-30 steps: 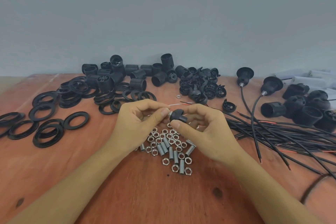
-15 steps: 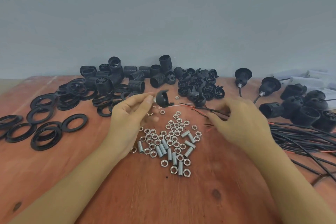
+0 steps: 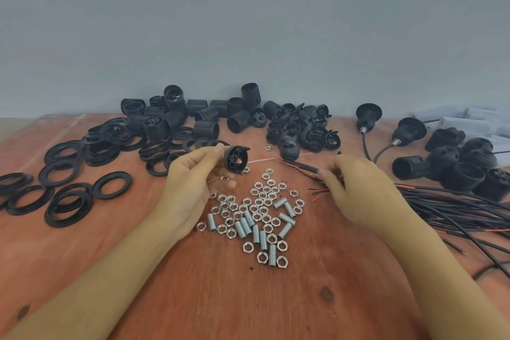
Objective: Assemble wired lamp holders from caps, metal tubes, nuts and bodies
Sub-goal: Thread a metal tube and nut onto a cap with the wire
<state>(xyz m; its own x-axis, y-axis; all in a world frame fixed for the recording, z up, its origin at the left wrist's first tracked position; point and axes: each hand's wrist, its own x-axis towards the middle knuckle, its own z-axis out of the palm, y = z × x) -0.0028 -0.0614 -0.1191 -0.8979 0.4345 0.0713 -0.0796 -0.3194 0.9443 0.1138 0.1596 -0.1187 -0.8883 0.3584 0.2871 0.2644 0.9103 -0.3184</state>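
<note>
Left grip (image 3: 190, 188) is clenched on a black cap (image 3: 236, 159), pinched between thumb and fingertips and held just above the worktop (image 3: 220, 301) with its ribbed hollow side towards the camera. Right grip (image 3: 361, 190) curls onto the near end of a black wire (image 3: 300, 167) with red leads, close to the cap; the picture is blurred there.

Pale boxes (image 3: 469, 119) sit at the far right edge, and what they hold cannot be made out.

Between the two forearms lies a loose scatter of nuts (image 3: 262, 201) mixed with short metal tubes (image 3: 256, 232). Flat black rings (image 3: 69, 201) spread to the left. Threaded bodies (image 3: 205, 119) are heaped by the wall, with a pile of caps (image 3: 303, 130) beside them. Two wired holders (image 3: 368, 116) stand to the right, near domed black shells (image 3: 455, 168). A bundle of wires (image 3: 455, 212) runs off to the right under the right forearm.
</note>
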